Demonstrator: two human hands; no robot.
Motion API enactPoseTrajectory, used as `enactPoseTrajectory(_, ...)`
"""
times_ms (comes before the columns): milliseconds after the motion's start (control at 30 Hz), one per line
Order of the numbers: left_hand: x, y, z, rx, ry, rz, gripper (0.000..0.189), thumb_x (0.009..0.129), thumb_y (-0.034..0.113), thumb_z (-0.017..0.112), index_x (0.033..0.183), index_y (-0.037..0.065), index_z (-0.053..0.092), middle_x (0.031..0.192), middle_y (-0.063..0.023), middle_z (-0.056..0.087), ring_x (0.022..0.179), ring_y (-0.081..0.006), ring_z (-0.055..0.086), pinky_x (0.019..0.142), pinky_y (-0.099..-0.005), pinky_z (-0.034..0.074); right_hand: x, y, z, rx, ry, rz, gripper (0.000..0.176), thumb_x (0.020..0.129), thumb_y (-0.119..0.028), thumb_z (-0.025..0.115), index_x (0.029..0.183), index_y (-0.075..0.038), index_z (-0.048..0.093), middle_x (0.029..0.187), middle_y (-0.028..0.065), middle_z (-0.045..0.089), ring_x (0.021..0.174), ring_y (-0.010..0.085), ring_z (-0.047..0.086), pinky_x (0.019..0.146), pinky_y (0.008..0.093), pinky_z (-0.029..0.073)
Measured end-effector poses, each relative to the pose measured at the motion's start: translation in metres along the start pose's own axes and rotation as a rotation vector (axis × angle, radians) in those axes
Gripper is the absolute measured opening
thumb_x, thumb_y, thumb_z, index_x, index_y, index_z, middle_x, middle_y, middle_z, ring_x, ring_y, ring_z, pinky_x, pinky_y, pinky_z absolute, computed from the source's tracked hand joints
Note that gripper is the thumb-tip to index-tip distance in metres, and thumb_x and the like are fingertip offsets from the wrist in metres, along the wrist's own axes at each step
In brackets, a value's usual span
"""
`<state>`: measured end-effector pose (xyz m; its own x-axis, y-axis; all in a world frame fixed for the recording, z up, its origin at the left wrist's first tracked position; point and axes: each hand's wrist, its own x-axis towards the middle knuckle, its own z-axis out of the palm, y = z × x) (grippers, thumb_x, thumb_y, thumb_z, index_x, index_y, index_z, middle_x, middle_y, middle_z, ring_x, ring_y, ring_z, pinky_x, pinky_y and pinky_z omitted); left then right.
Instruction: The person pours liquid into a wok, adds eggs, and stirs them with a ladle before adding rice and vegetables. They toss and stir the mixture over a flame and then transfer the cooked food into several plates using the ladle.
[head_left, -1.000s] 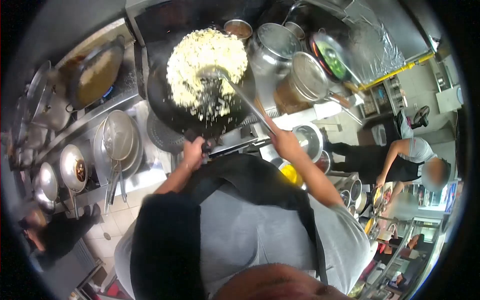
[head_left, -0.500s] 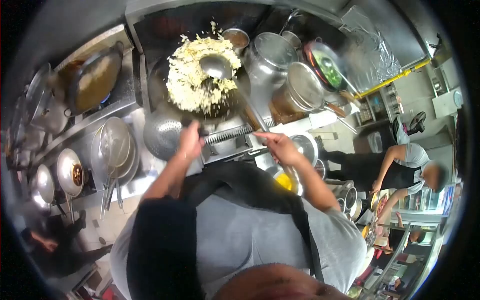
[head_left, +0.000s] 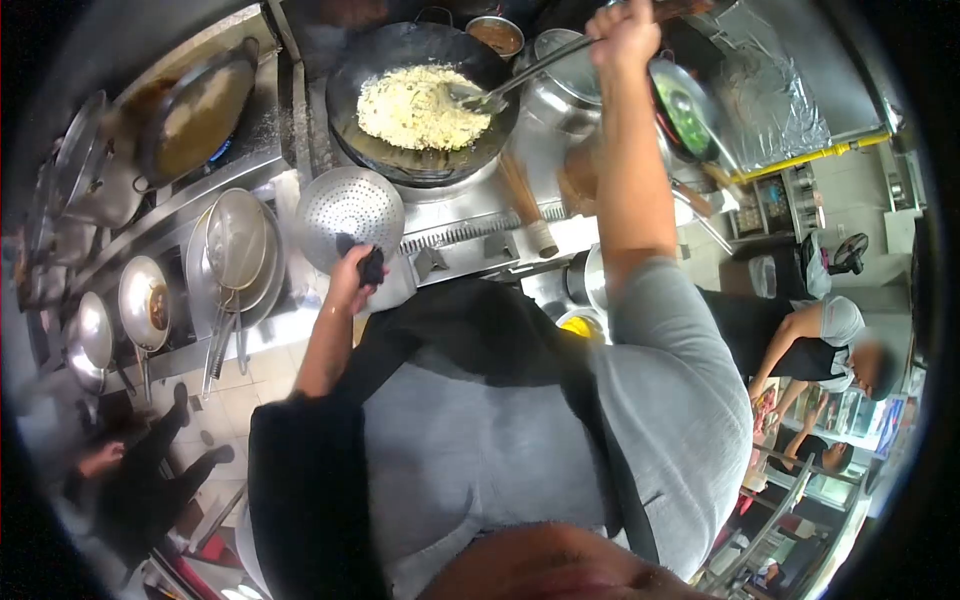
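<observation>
High at the right, my right hand is closed round the handle of a ladle, arm stretched forward. The ladle's bowl end rests in the fried rice, a pale yellow heap with green bits. That rice lies in a large black wok on the stove. My left hand is nearer my body, away from the wok, with its fingers round a bunched dark cloth. Just beyond it lies a round perforated strainer.
A second wok with brownish liquid sits over a flame at left. Wire strainers and small pans lie nearby. At right are a pan of greens, a yellow pipe and a co-worker.
The tossed rice has settled in the wok, now flat on the stove. My right hand has swung up and forward with the ladle. My left hand has drawn back slightly with the cloth.
</observation>
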<state>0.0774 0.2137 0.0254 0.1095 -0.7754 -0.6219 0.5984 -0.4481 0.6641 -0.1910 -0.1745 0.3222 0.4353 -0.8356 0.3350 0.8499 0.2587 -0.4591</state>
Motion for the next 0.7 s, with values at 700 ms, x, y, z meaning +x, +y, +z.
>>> enactPoseTrajectory(700, -0.095, -0.001, -0.076, -0.159, 0.302, 0.1, 0.029, 0.096, 0.031, 0.063, 0.103, 0.003, 0.06, 0.08, -0.0152, 0.068, 0.043, -0.0135, 0.049, 0.035, -0.0227, 0.034, 0.066, 0.172, -0.059, -1.047, 0.199, -0.161, 0.033, 0.093, -0.031, 0.075, 0.075, -0.005, 0.069, 0.059, 0.0026, 0.06, 0.051, 0.0141, 0.057, 0.05, 0.0334, 0.046)
